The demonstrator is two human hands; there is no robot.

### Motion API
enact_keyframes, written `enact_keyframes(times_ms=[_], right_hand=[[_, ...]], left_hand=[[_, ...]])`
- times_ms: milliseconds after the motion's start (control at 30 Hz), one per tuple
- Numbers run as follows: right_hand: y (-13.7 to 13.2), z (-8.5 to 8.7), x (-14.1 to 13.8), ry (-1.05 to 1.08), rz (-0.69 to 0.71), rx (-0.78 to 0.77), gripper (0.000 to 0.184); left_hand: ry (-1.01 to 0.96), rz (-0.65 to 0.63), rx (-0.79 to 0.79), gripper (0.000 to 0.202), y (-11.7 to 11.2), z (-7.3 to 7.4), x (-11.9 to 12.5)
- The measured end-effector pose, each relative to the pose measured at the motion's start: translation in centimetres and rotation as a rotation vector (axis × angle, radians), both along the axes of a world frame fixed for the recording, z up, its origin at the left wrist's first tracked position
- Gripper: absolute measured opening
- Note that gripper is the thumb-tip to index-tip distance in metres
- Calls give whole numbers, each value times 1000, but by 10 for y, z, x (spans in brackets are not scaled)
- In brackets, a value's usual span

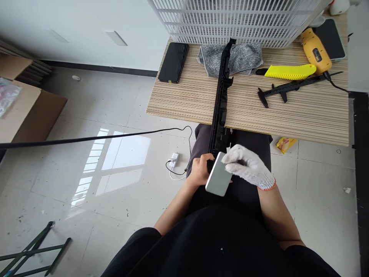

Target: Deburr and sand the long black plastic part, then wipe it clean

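My bare left hand (199, 169) grips the near end of a long black plastic strip (221, 96) that runs from my lap up over the wooden table (201, 100). My right hand (248, 166), in a white knit glove, holds a grey rectangular block (218, 180) against the strip's near end. The strip's far end lies on a grey cloth (243, 57) near the white basket (239, 19).
On the table lie a black phone (173, 61), a yellow-handled saw (290, 72), a black caliper (284, 89), a yellow drill (315, 52) and a second dark device (331, 38). A power strip (173, 158) and cable lie on the tiled floor; cardboard boxes (25, 111) stand left.
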State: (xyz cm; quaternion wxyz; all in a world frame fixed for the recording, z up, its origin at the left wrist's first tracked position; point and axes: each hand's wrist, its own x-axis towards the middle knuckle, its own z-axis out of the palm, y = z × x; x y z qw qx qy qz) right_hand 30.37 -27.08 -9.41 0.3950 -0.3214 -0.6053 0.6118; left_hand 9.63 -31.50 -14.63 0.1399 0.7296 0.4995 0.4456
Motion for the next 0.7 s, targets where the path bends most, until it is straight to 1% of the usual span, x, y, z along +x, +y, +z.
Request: enact_keyframes(times_ms=[33, 133, 167, 200, 267, 300, 333, 400, 433, 467, 533, 567, 600, 667, 700], right_hand=[[0, 0, 0, -4, -7, 10, 11], [1, 1, -1, 56, -196, -21, 11], [1, 1, -1, 75, -197, -25, 10], [1, 1, -1, 73, -134, -21, 11], [1, 1, -1, 42, 49, 19, 10], [1, 1, -1, 31, 80, 35, 10], [1, 0, -1, 26, 49, 34, 10], [1, 0, -1, 42, -106, 13, 11], [1, 0, -1, 49, -140, 6, 10], [1, 0, -1, 45, -111, 1, 10], [1, 1, -1, 24, 55, 18, 9], [1, 1, -1, 17, 97, 26, 9], [1, 1, -1, 14, 80, 18, 10], [2, 0, -1, 26, -60, -15, 11], [2, 0, -1, 33, -100, -25, 11]], left_hand=[[-9, -11, -3, 74, 0, 0, 0], [-48, -39, 59, 80, 1, 1, 0], [-48, -44, 70, 81, 2, 2, 0], [-40, -45, 69, 79, 2, 2, 0], [-11, -34, 35, 70, 2, 3, -1], [-2, -30, 17, 66, 2, 3, -1], [-5, -28, 10, 64, 1, 4, -1], [-24, -41, 13, 63, 1, 5, -1], [-27, -44, 16, 62, 1, 5, -1], [-22, -44, 18, 60, 1, 5, -1], [10, -28, 10, 56, 1, 5, -1], [23, -22, 3, 55, 1, 5, -1], [25, -21, -1, 55, 1, 5, -1], [12, -31, 2, 58, 0, 5, -1], [6, -31, 3, 58, 0, 5, -1]])
